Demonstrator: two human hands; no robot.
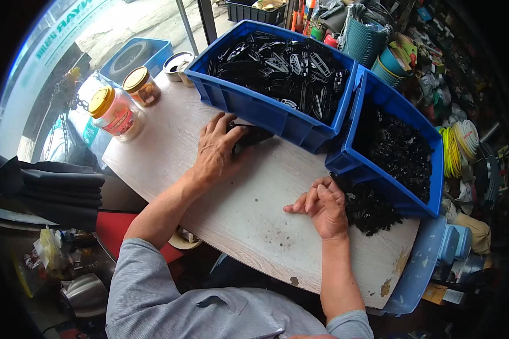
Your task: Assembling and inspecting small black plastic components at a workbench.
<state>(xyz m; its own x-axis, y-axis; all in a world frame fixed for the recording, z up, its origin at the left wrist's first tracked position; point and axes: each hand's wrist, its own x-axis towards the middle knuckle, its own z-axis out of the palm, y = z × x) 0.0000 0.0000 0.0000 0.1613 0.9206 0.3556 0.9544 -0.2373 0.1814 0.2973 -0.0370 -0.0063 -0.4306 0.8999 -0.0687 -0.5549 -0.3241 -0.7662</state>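
Black plastic parts [366, 208] lie heaped on the pale wooden desk [249, 209] beside a blue crate [404, 195], the right hand [321, 207] loosely curled at the heap's edge. Fingers spread, the left hand [218, 150] presses a black piece [251, 137] against another blue bin [254, 110] of black clips.

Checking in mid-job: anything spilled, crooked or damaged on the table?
A loose heap of black parts lies on the table beside the right bin, at the right hand. The table's near edge is chipped.
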